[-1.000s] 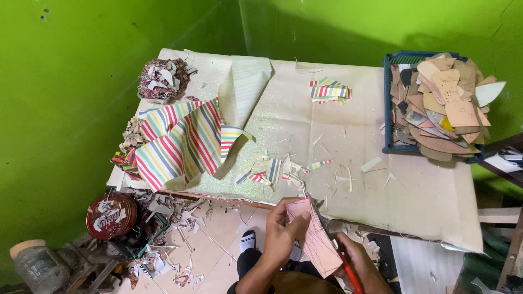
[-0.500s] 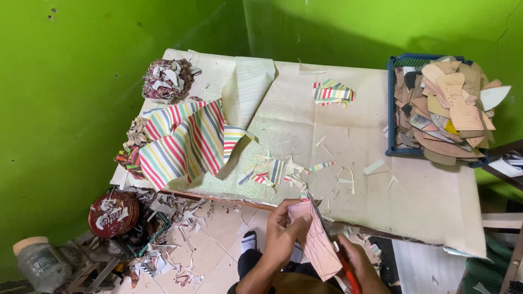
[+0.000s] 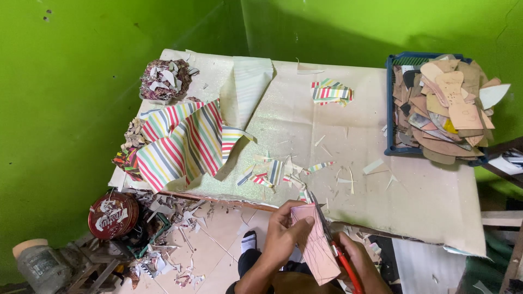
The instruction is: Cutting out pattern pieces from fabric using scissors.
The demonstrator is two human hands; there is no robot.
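Bright green walls all around, and a low table (image 3: 414,201) covered with a pale, slightly glittery sheet sits in the corner, littered with paper slivers. A big striped sheet of multicolour material (image 3: 182,144) lies flopped over the table's left side, a small stack of striped cut pieces (image 3: 331,92) sits near the back, and a blue plastic crate (image 3: 390,109) on the right is heaped with tan and brown cardboard shape templates (image 3: 449,106). A round red tin (image 3: 113,215) sits down on the floor at left among the offcuts.

At the near edge, the left hand (image 3: 283,237) is closed on a pinkish flat piece of card (image 3: 316,247), thumb on top, fingers underneath, holding it off the table just in front of the body. The right hand (image 3: 357,258) is wrapped around red-handled scissors (image 3: 335,245), blades up along the card's right edge.

To my eye, it's cutting along that edge. I'd say keep the card pinched close to the blades so it doesn't flop, and turn the card rather than the scissors on curves. Keep that thumb clear.
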